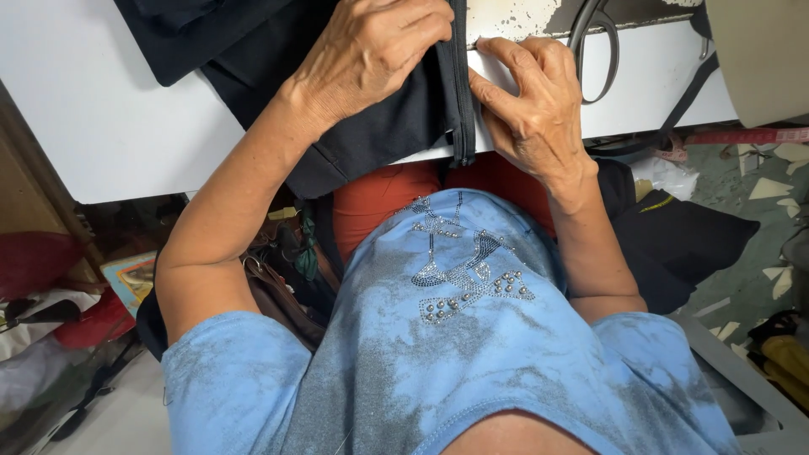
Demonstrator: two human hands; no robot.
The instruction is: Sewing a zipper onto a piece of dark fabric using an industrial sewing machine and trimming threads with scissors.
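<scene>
A piece of black fabric (pixel 371 135) lies over the near edge of a white table (pixel 101 126), with a black zipper (pixel 460 93) running along its right border. My left hand (pixel 371 50) rests on top of the fabric and pinches it beside the zipper. My right hand (pixel 531 97) presses its fingertips against the zipper's edge from the right, palm on the tabletop. The two hands nearly touch across the zipper. The lower end of the zipper hangs just past the table edge.
Black-handled scissors (pixel 594 50) lie on the table right of my right hand, beside a beige machine body (pixel 758 59). A pink measuring tape (pixel 742 135) runs along the right. Fabric scraps (pixel 771 190) litter the floor; bags and cloth pile at left (pixel 50 286).
</scene>
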